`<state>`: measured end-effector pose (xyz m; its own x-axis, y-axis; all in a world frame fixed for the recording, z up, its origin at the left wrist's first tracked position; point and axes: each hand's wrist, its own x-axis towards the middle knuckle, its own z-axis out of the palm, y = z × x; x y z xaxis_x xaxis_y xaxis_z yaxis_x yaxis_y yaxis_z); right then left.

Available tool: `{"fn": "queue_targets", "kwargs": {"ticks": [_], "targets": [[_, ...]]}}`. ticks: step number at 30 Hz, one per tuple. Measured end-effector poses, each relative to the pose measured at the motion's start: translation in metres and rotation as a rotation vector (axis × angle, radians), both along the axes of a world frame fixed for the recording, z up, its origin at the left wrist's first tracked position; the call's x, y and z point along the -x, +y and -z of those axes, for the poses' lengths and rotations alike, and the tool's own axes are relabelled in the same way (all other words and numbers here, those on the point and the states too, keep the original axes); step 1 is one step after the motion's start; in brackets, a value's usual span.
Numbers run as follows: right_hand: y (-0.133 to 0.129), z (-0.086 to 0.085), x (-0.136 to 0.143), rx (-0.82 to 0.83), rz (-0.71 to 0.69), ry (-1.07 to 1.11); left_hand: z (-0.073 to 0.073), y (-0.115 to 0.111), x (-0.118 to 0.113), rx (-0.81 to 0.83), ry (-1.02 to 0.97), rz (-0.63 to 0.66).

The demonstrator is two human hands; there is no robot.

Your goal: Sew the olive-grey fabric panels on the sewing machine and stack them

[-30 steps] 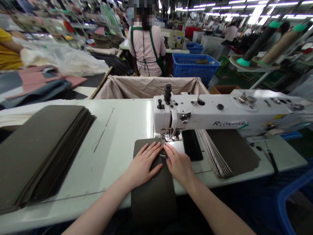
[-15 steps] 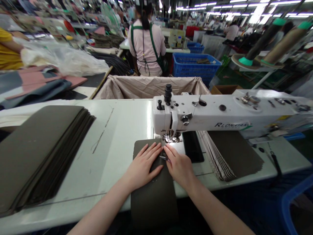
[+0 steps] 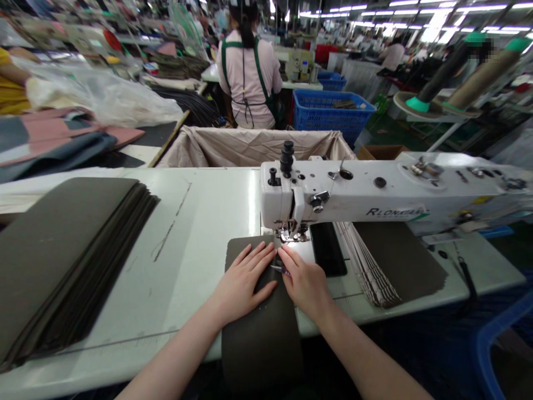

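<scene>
A dark olive fabric panel (image 3: 261,344) lies under the needle area of a white sewing machine (image 3: 345,189) and hangs over the table's front edge. My left hand (image 3: 245,283) rests flat on the panel, fingers stretched toward the presser foot (image 3: 291,233). Beside it, my right hand (image 3: 306,280) has its fingers pressed together at the panel's right edge, close to the foot. A small pointed metal tool (image 3: 278,269) sticks out from under the right fingers; most of it is hidden.
A thick stack of olive panels (image 3: 70,244) lies on the left of the table, and another stack (image 3: 395,261) on the right. A black flat object (image 3: 328,250) sits beside the needle area. Behind are a cloth-lined bin (image 3: 258,145), a blue basket (image 3: 333,108) and a seated person (image 3: 250,78).
The camera view has shifted slightly. Both hands and the panel keep nearly the same place by the presser foot.
</scene>
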<state>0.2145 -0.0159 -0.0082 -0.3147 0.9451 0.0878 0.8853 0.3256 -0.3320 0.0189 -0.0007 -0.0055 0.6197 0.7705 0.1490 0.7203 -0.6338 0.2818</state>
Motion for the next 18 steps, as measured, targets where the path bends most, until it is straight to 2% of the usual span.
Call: {"fn": "queue_targets", "kwargs": {"ticks": [10, 18], "targets": [[-0.0013, -0.0012, -0.0005, -0.008, 0.008, 0.022, -0.0012, 0.0054, 0.0026, 0.013, -0.031, 0.008], [-0.0018, -0.0007, 0.0, -0.016, 0.021, 0.018, 0.0035, 0.0072, 0.0067, 0.004, -0.104, -0.002]]}}
